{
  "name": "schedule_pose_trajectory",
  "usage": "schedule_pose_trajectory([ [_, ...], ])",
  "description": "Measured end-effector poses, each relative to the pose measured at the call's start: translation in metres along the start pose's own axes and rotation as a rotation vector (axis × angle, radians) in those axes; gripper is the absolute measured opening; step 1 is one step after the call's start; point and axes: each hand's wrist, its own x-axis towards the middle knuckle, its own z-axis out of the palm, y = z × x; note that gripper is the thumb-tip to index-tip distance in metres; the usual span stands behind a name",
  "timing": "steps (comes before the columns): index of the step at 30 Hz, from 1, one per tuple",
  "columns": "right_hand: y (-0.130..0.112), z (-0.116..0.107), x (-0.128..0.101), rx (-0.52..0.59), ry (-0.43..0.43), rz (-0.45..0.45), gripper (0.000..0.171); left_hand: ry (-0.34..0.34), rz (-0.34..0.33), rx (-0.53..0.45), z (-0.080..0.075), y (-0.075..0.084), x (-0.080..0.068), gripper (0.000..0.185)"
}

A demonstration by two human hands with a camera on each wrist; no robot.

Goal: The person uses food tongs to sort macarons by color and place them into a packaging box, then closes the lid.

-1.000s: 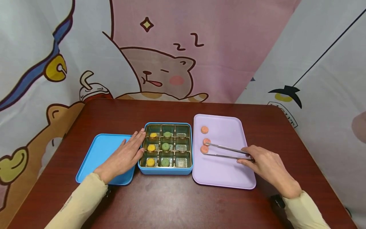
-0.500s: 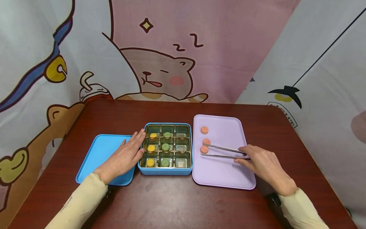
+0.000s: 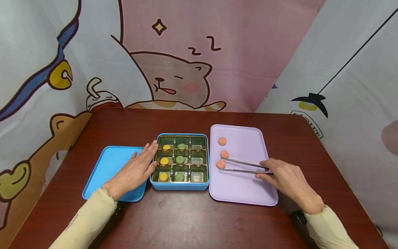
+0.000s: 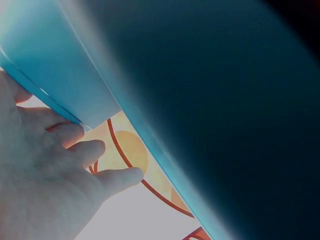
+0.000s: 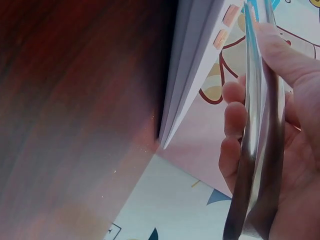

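I see my right hand (image 3: 287,180) holding a pair of slim metal tongs (image 3: 244,166), fingers curled around the handle end. The tongs lie almost level, their long axis pointing left from the hand, and the two tips stand a little apart on either side of the nearest round pink cookie (image 3: 221,164) on the flat lilac tray (image 3: 245,190); whether the tips already touch it I cannot tell. The blue nine-cell box (image 3: 181,186) lies just left of the tray. My left hand (image 3: 136,169) rests flat, fingers straight, against the box's left wall, over the blue lid (image 3: 107,166).
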Motion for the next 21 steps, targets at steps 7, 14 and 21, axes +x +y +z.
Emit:
schedule_pose_trajectory([
  [7, -0.0002, 0.0016, 0.0005, -0.018, 0.015, -0.017, 0.044, 0.004, 0.004, -0.007, 0.0, 0.0003, -0.0013, 0.065],
  [14, -0.0001, 0.003, 0.0005, -0.012, 0.028, -0.038, 0.041, 0.006, 0.008, -0.004, -0.0006, 0.0003, -0.0018, 0.064],
  [21, -0.0003, 0.0038, 0.0004, -0.011, 0.022, -0.038, 0.04, 0.006, 0.008, -0.002, -0.0002, -0.0005, -0.0016, 0.064],
])
